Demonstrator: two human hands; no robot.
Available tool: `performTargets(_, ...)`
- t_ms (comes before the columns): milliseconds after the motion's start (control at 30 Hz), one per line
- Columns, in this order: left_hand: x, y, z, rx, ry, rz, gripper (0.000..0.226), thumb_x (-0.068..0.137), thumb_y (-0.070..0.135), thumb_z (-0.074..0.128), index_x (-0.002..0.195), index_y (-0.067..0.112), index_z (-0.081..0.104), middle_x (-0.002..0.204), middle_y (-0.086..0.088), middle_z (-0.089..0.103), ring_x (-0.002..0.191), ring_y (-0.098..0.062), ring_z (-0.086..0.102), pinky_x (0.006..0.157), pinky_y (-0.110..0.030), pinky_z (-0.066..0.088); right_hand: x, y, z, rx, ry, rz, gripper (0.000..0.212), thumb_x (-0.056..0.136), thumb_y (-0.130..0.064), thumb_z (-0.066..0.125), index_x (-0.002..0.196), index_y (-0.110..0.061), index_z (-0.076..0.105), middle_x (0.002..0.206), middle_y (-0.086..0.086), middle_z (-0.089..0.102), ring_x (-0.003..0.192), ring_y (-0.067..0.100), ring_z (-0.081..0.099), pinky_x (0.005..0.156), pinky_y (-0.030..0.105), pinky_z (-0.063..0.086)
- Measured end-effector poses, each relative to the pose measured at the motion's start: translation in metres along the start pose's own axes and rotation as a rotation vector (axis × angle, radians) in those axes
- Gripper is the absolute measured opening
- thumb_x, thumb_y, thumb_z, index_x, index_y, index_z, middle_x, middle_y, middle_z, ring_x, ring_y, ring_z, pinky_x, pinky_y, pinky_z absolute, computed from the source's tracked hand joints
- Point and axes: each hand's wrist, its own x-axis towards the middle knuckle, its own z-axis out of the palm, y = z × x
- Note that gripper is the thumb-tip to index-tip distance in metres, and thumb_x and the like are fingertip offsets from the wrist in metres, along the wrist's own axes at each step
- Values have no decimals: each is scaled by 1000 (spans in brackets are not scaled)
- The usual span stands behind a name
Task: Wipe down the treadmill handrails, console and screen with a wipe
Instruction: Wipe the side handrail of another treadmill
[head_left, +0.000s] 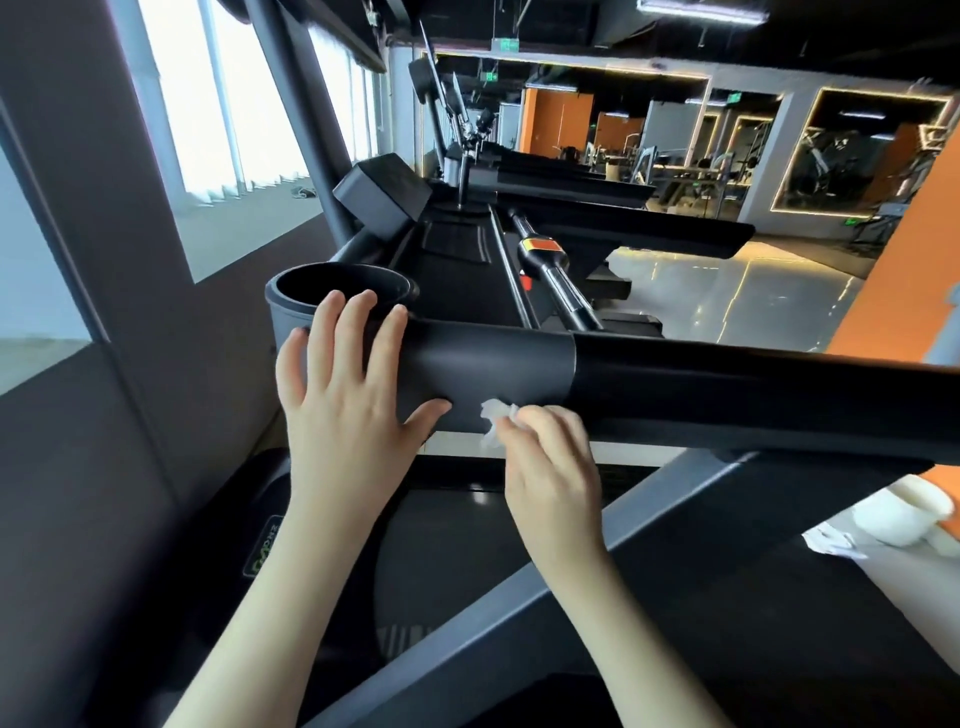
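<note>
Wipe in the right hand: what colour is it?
The wipe is white; head view shows it best.

- Handrail (675, 384): runs left to right across the view, above the treadmill deck (457, 545).
- Cup holder (337, 296): at the handrail's left end, touching it.
- Left hand (343, 410): flat on the handrail's left part, with its fingers (358, 317) reaching the cup holder's rim.
- Right hand (550, 462): just right of the left hand, at the handrail's near face.
- Wipe (496, 421): pinched in the right hand, between it and the handrail, touching the handrail.
- Further treadmills (457, 270): behind the handrail, in a row leading away.
- Window (234, 104): left of that row.
- Roll (904, 512): on the floor at lower right, below the handrail's right end.
</note>
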Motion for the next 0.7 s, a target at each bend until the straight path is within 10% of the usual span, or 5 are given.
performTargets(700,-1,-14,-1,-53,-6,79,67,79,40,63,136,7,50,144,-13,45,137,-32,34,108,-50,25,-3,-7,13,41,94,78,14,87,8,61,90,2,74,92,7,63,84,23,53,77,29,49)
